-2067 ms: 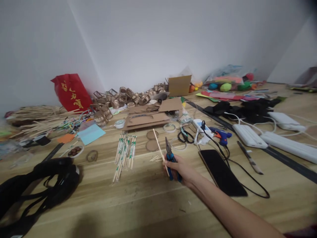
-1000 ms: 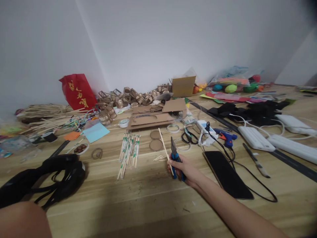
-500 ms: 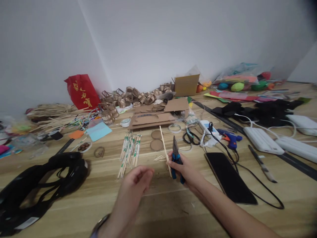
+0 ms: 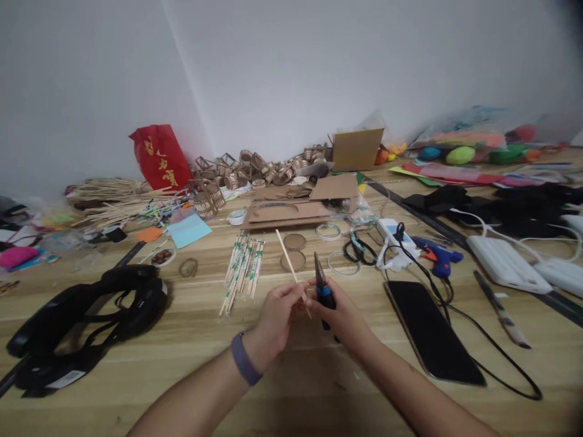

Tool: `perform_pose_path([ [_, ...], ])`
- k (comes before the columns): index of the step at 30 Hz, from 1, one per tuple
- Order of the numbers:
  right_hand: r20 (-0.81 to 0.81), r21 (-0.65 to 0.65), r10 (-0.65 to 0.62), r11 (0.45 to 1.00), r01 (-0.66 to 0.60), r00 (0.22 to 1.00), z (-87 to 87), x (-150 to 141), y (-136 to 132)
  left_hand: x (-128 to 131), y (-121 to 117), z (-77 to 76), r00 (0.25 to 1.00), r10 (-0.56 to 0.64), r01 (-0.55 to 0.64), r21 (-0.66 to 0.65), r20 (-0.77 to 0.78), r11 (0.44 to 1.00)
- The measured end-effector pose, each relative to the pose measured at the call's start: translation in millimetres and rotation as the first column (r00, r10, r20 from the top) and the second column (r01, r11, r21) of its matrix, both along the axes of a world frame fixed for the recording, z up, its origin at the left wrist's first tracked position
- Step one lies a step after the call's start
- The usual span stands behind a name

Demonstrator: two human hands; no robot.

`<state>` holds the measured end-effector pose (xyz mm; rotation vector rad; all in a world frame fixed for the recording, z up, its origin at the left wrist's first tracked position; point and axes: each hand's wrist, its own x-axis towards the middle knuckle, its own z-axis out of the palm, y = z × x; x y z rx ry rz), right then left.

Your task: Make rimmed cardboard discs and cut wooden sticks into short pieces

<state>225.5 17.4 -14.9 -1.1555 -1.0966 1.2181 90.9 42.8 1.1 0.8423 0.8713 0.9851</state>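
Observation:
My right hand (image 4: 346, 315) grips blue-handled pliers (image 4: 321, 282), jaws pointing up and away. My left hand (image 4: 276, 315), with a purple band at the wrist, pinches a thin wooden stick (image 4: 289, 267) that slants up to the left beside the pliers. Both hands meet above the wooden table (image 4: 182, 364). A bundle of wrapped chopsticks (image 4: 243, 267) lies just left of them, and two cardboard discs (image 4: 294, 258) lie beyond.
A black phone (image 4: 430, 331) with a cable lies to the right, near a blue glue gun (image 4: 439, 255), scissors (image 4: 357, 249) and white power strips (image 4: 505, 264). Black straps (image 4: 91, 309) lie left. Cardboard pieces (image 4: 286, 209), small wooden baskets (image 4: 237, 173) and a red bag (image 4: 159, 156) crowd the back.
My left hand came up from the lower left and took the stick, which my right hand had held together with the pliers. The view has shifted slightly leftward.

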Motion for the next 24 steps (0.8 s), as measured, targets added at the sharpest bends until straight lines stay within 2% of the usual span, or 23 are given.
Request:
perform_pose_path([
  [4,0.044,0.022,0.038,0.999,-0.039,0.998,-1.6,1,1,-5,8,8.8,0.989,0.108,-0.096,-0.121,0.098,0.988],
  [10,0.168,0.103,0.004,0.994,-0.022,0.986,-5.1,2,1,3,0,11.9,0.986,0.080,-0.059,-0.147,0.145,0.987],
  [17,0.248,0.113,-0.097,0.991,0.071,0.964,-8.4,2,1,13,-13,-3.0,0.983,0.047,-0.038,-0.058,0.177,0.998],
  [22,0.219,0.115,-0.028,0.993,0.002,0.975,-12.4,1,-1,1,-10,-9.4,0.992,0.008,-0.004,-0.031,0.125,1.000],
  [24,0.221,0.115,-0.026,0.993,0.001,0.975,-11.6,1,-3,-4,-8,-10.4,0.998,0.041,-0.041,0.000,0.049,0.999],
])
